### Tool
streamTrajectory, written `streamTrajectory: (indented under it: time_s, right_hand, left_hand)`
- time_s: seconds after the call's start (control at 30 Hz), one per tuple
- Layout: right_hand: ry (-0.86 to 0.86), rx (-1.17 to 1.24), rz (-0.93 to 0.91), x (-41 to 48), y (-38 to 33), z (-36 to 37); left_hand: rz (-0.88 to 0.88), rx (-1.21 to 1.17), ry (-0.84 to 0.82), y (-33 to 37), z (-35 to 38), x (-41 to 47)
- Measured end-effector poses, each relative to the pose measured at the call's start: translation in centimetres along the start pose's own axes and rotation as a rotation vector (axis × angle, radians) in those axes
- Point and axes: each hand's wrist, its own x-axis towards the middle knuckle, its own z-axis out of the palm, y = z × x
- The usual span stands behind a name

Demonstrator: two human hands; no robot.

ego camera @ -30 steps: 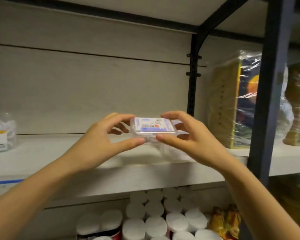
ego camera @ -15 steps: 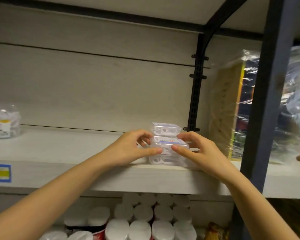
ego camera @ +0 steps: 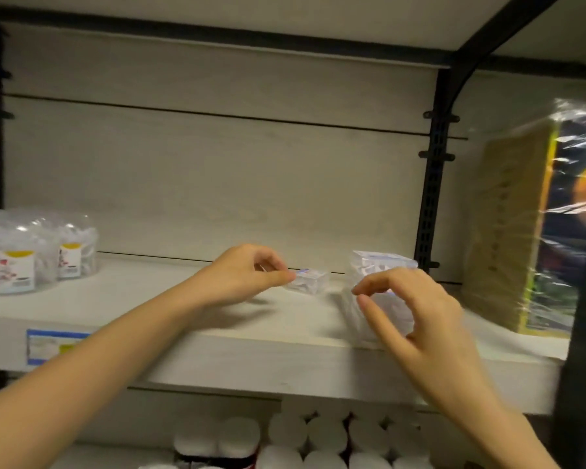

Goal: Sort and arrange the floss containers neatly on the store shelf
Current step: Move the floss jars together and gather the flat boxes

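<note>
A stack of clear floss containers (ego camera: pixel 379 265) stands on the pale shelf (ego camera: pixel 285 353) at the right, partly hidden behind my right hand (ego camera: pixel 416 313). That hand hovers in front of the stack with fingers curled and apart, holding nothing. A single small clear floss container (ego camera: pixel 310 280) with a blue label lies on the shelf to the left of the stack. My left hand (ego camera: pixel 247 275) pinches its left end between thumb and fingers.
Clear bags with yellow-and-white labels (ego camera: pixel 31 258) stand at the shelf's far left. A plastic-wrapped yellow pack (ego camera: pixel 521 231) stands at the right beside a dark upright post (ego camera: pixel 432 184). White round lids (ego camera: pixel 318 438) fill the shelf below. A blue price tag (ego camera: pixel 53 345) sticks on the shelf edge.
Both hands let go of the container they set on the stack. My left hand moved left onto a separate container; my right hand drew back and opened.
</note>
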Motion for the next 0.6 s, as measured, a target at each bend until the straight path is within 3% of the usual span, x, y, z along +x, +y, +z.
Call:
streamTrajectory:
  time_s: [0.3, 0.6]
  right_hand:
    - [-0.04, -0.209, 0.111, 1.5, -3.1, 3.5]
    - [-0.066, -0.382, 0.151, 2.7, -3.2, 3.6]
  left_hand:
    - [-0.05, 0.527, -0.256, -0.4, 1.5, 8.6]
    - [-0.107, 0.62, -0.439, -0.2, 5.5, 10.9]
